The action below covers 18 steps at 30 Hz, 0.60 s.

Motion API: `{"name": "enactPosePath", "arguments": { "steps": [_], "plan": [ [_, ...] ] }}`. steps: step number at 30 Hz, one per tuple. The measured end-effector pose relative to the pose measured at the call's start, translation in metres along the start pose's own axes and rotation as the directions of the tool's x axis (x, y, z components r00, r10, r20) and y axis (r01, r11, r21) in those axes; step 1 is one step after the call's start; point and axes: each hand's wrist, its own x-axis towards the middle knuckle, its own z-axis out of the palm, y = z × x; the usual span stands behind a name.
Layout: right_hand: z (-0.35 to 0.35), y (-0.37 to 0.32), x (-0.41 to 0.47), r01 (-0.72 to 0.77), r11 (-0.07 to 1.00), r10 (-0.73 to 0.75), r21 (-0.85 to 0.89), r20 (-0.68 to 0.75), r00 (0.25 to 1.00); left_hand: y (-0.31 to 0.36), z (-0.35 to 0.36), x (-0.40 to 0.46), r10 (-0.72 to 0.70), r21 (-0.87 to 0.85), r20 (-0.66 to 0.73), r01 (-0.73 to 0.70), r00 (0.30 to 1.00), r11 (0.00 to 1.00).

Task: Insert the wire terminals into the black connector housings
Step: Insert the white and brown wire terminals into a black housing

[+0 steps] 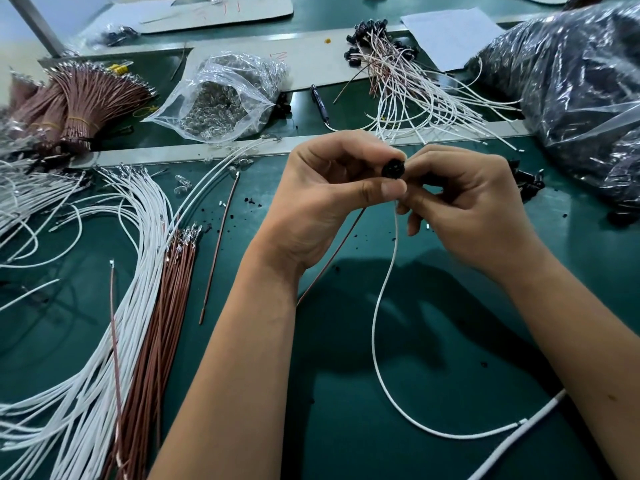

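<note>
Two wires, one white (381, 306) and one brown (332, 258), hang below the black housing (393, 168), and we judge either terminal could bend or miss its cavity if pushed crooked. Our left hand (325, 199) pinches the housing; our right hand (464, 202), just beside it, pinches the white wire underneath.

On the green table (433, 358) we note a clear plastic bag (225, 95) of small transparent parts, lying open. A dark pen (320, 103) rests just right of it. White paper (453, 32) and cardboard sheets (221, 10) lie farther back.
</note>
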Motion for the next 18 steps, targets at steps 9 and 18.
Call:
{"name": "enactPosePath", "arguments": {
  "steps": [9,18],
  "plan": [
    [-0.0005,0.0031,-0.0014,0.001,0.997,0.0,-0.08,0.014,1.0,-0.0038,0.0003,-0.0005,-0.004,0.003,-0.073,0.004,0.997,1.0],
    [0.0005,0.002,0.0003,0.074,0.991,-0.084,-0.109,-0.086,0.993,-0.0036,-0.0029,0.0,0.014,0.083,-0.101,-0.005,0.995,0.996]
  ]
}}
